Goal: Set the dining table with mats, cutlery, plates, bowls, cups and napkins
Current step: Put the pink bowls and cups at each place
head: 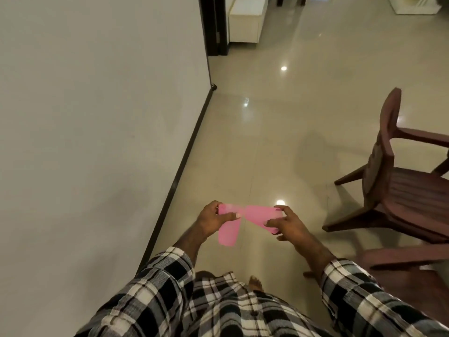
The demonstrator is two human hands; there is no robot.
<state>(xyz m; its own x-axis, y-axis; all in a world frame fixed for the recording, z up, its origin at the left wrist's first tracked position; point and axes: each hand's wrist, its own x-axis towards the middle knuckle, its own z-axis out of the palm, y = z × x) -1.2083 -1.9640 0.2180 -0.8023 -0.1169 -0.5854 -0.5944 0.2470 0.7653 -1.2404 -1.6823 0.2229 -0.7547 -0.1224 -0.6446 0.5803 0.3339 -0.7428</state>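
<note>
The left hand (213,221) and right hand (288,223) each pinch one end of a pink napkin (245,218), held up between them. It looks light, thin and floppy, so hold the edges gently. Past the right hand stands a chair (388,181).

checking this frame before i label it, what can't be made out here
- Pink pieces between the left hand and right hand, head view: motion-blurred, so whether napkins or something else, and how many, cannot be told.
- Dining table: none in view, so setting progress is unknown.
- Brown chair: cut off by the right edge.
- White cabinet by the dark door frame: cut off at the top edge, too far for detail.
</note>
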